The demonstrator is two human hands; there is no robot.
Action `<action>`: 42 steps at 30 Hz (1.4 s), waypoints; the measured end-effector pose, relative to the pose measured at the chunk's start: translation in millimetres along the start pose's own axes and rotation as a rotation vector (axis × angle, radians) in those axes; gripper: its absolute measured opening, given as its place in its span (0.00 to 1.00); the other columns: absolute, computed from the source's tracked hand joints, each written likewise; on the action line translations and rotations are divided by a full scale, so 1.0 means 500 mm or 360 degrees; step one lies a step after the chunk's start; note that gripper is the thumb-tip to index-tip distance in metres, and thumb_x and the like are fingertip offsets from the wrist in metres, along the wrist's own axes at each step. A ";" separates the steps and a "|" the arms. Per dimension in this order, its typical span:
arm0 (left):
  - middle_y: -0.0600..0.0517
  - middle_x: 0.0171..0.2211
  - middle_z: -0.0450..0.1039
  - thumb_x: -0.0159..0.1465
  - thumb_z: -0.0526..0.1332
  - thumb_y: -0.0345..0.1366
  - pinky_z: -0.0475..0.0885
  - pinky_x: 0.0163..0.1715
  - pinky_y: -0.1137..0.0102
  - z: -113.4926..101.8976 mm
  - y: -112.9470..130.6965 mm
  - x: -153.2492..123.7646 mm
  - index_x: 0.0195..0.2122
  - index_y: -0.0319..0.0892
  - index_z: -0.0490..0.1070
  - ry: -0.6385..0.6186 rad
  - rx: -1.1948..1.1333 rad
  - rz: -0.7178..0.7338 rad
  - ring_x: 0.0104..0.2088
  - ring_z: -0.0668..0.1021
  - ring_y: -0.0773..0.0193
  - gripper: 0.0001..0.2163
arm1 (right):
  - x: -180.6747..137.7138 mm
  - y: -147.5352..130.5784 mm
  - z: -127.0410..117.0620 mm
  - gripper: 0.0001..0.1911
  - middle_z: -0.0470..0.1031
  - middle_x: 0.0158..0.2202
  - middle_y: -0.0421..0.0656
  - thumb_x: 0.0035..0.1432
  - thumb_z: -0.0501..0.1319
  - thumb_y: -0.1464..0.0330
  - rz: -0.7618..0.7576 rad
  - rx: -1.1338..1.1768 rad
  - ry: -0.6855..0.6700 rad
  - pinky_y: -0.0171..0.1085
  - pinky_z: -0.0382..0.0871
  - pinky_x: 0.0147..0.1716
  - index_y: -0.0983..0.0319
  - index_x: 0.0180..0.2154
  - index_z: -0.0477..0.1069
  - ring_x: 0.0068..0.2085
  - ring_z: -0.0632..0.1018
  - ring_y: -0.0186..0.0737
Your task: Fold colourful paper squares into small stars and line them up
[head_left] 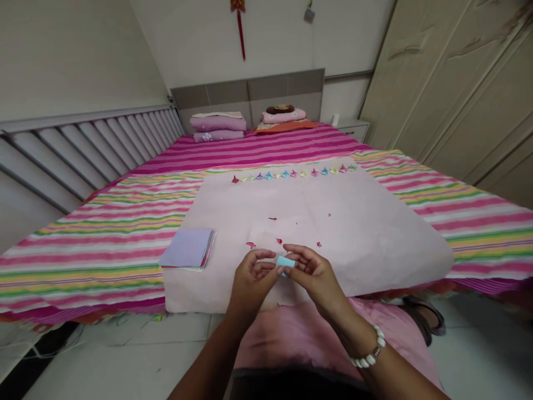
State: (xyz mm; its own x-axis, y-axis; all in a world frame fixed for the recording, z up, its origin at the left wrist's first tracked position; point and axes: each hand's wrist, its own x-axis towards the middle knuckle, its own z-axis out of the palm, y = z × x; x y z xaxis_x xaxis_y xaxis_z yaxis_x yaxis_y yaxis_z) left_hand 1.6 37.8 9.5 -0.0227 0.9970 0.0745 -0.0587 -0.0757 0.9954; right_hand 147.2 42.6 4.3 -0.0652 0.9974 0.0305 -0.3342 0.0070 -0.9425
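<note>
A bedroom in a home, shown by the bed with its striped bedspread (108, 216), panelled headboard (227, 96), folded bedding (220, 123) and white nightstand (353, 131).

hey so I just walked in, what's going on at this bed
A person is holding a small light blue piece of paper between both hands, with the left hand and the right hand pinching it. Below is a large pale sheet spread over the striped bedding. A row of small folded paper pieces in mixed colors lies along its far edge, a stack of paper sits to the left, and red scraps are scattered near the hands.
</note>
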 end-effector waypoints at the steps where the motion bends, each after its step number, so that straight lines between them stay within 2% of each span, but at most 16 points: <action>1: 0.50 0.37 0.76 0.50 0.69 0.32 0.75 0.34 0.69 -0.002 0.001 0.004 0.43 0.41 0.72 -0.0026 -0.0015 -0.0047 0.30 0.79 0.66 0.18 | 0.001 0.000 0.001 0.23 0.76 0.32 0.40 0.41 0.72 0.67 -0.0009 -0.0007 -0.0020 0.37 0.70 0.33 0.59 0.43 0.74 0.32 0.76 0.37; 3: 0.50 0.34 0.76 0.51 0.68 0.32 0.74 0.34 0.70 -0.004 0.004 0.010 0.43 0.40 0.74 -0.0122 0.0033 -0.0062 0.30 0.78 0.66 0.16 | 0.001 0.000 0.002 0.25 0.76 0.30 0.39 0.41 0.72 0.67 -0.0020 -0.0037 -0.0056 0.36 0.69 0.32 0.59 0.44 0.72 0.31 0.76 0.36; 5: 0.50 0.30 0.77 0.53 0.67 0.34 0.73 0.35 0.70 -0.004 0.009 0.013 0.36 0.39 0.77 -0.0183 0.0098 -0.0038 0.32 0.78 0.65 0.09 | 0.002 0.001 0.003 0.24 0.75 0.30 0.39 0.42 0.72 0.66 -0.0040 -0.0045 -0.0044 0.35 0.69 0.31 0.59 0.43 0.72 0.30 0.75 0.36; 7: 0.51 0.28 0.78 0.54 0.67 0.34 0.73 0.35 0.71 0.000 0.014 0.012 0.31 0.39 0.78 -0.0141 0.0091 -0.0036 0.32 0.78 0.64 0.05 | 0.001 0.001 0.004 0.23 0.76 0.30 0.39 0.41 0.72 0.66 -0.0051 -0.0028 0.0016 0.35 0.68 0.32 0.60 0.42 0.73 0.31 0.75 0.35; 12: 0.53 0.27 0.77 0.53 0.68 0.37 0.72 0.34 0.73 0.008 0.009 0.005 0.30 0.41 0.78 0.0030 -0.0160 -0.0162 0.30 0.76 0.67 0.06 | -0.001 0.000 0.004 0.11 0.76 0.26 0.41 0.45 0.70 0.64 0.0019 -0.0086 -0.0012 0.36 0.67 0.31 0.62 0.30 0.76 0.28 0.73 0.35; 15: 0.54 0.25 0.76 0.54 0.67 0.38 0.70 0.34 0.73 0.005 0.003 0.003 0.30 0.40 0.77 0.0066 -0.0210 -0.0216 0.29 0.75 0.68 0.07 | -0.003 0.000 -0.001 0.10 0.74 0.23 0.39 0.49 0.67 0.62 -0.0003 -0.0182 -0.0024 0.35 0.65 0.30 0.63 0.27 0.75 0.27 0.72 0.35; 17: 0.54 0.25 0.76 0.54 0.67 0.38 0.70 0.34 0.73 0.000 0.004 0.003 0.30 0.40 0.77 0.0023 -0.0136 -0.0222 0.29 0.75 0.67 0.07 | -0.003 -0.002 -0.006 0.10 0.72 0.23 0.39 0.52 0.64 0.62 -0.0059 -0.0290 -0.0075 0.35 0.64 0.29 0.63 0.27 0.73 0.27 0.71 0.35; 23: 0.51 0.27 0.74 0.57 0.64 0.38 0.66 0.32 0.72 -0.021 0.021 0.003 0.28 0.40 0.77 -0.0283 0.0446 0.0137 0.30 0.73 0.65 0.07 | -0.004 -0.020 -0.008 0.10 0.65 0.23 0.37 0.57 0.60 0.64 -0.0323 -0.0740 -0.0266 0.34 0.58 0.27 0.62 0.26 0.69 0.27 0.65 0.34; 27: 0.53 0.24 0.71 0.57 0.64 0.39 0.65 0.31 0.72 -0.012 0.011 0.001 0.24 0.40 0.76 -0.0215 0.0306 0.0094 0.29 0.71 0.65 0.09 | -0.003 -0.026 -0.005 0.11 0.66 0.23 0.37 0.52 0.65 0.61 -0.0148 -0.0436 -0.0237 0.34 0.60 0.27 0.62 0.27 0.71 0.26 0.66 0.34; 30: 0.54 0.24 0.71 0.56 0.64 0.40 0.65 0.32 0.72 -0.001 -0.001 -0.003 0.23 0.40 0.75 -0.0171 0.0188 0.0009 0.29 0.71 0.65 0.09 | -0.002 -0.027 -0.012 0.12 0.68 0.23 0.38 0.50 0.67 0.61 -0.0074 -0.0246 -0.0201 0.34 0.61 0.28 0.62 0.25 0.71 0.27 0.67 0.34; 33: 0.53 0.24 0.71 0.57 0.63 0.40 0.66 0.33 0.71 0.001 -0.002 -0.006 0.24 0.40 0.76 -0.0257 0.0239 -0.0046 0.30 0.71 0.64 0.10 | 0.001 -0.034 -0.024 0.12 0.69 0.22 0.37 0.50 0.67 0.63 -0.0106 -0.0315 -0.0241 0.34 0.61 0.28 0.62 0.22 0.71 0.27 0.68 0.34; 35: 0.53 0.23 0.71 0.57 0.63 0.40 0.65 0.32 0.71 0.000 0.002 -0.007 0.23 0.40 0.76 -0.0292 0.0314 0.0005 0.29 0.70 0.64 0.10 | 0.003 -0.037 -0.027 0.11 0.69 0.22 0.37 0.50 0.67 0.63 -0.0120 -0.0370 -0.0238 0.34 0.61 0.28 0.62 0.22 0.71 0.26 0.68 0.34; 38: 0.52 0.25 0.72 0.58 0.63 0.40 0.66 0.33 0.71 0.006 0.004 -0.008 0.24 0.41 0.77 -0.0204 0.0297 0.0123 0.30 0.72 0.63 0.10 | 0.005 -0.036 -0.022 0.09 0.71 0.22 0.38 0.48 0.68 0.63 -0.0077 -0.0252 -0.0164 0.34 0.62 0.28 0.62 0.25 0.74 0.26 0.69 0.34; 42: 0.52 0.26 0.73 0.60 0.61 0.42 0.68 0.36 0.70 0.021 -0.009 -0.011 0.27 0.40 0.77 -0.0143 0.0146 0.0047 0.32 0.74 0.62 0.12 | 0.007 -0.033 -0.013 0.09 0.73 0.23 0.39 0.47 0.69 0.62 -0.0080 -0.0115 -0.0059 0.35 0.65 0.30 0.61 0.27 0.76 0.28 0.71 0.36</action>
State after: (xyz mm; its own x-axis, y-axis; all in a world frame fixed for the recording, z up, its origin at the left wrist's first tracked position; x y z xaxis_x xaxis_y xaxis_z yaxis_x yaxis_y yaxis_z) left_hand 12.5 32.8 5.1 0.0664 0.9923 0.1047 0.0323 -0.1070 0.9937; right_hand 158.5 46.3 17.8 -0.0852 0.9924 0.0891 -0.2694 0.0631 -0.9610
